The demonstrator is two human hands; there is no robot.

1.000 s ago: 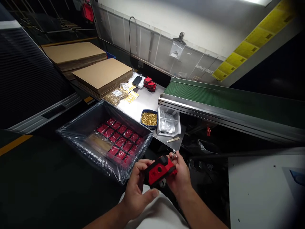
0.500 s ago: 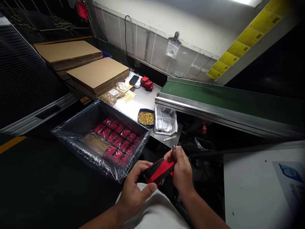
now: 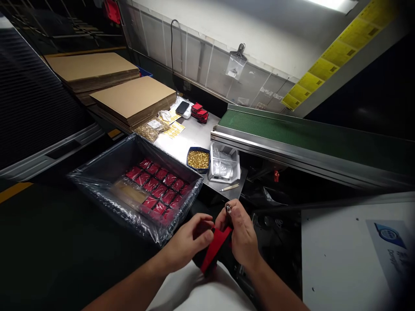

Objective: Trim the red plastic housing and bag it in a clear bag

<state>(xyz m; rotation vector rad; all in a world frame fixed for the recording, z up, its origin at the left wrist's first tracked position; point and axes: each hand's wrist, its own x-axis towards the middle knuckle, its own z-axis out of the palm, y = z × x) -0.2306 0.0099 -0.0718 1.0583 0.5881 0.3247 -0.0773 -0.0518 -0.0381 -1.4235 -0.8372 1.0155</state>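
Both my hands hold a red and black plastic part point(image 3: 216, 250) low in the middle, tilted on edge above my lap. My left hand point(image 3: 188, 239) grips its upper left side with curled fingers. My right hand point(image 3: 240, 233) closes on its right side and also pinches a small metal piece point(image 3: 228, 209) at the fingertips. To the left stands a plastic-lined bin point(image 3: 97, 190) with several red parts point(image 3: 158, 190) laid in rows.
A steel table point(image 3: 194, 138) carries a blue tray of brass bits point(image 3: 198, 159), a white tray with bags point(image 3: 224, 166), a pencil-like stick point(image 3: 228, 188), more red parts point(image 3: 199, 112) and a phone point(image 3: 182, 107). Flat cardboard stacks point(image 3: 132, 97) lie behind. A green conveyor point(image 3: 292, 134) runs right; a white panel point(image 3: 353, 255) lies at lower right.
The red and black part has been turned from lying flat to standing on edge, and both hands have shifted slightly left and up. The view has also drifted a little.
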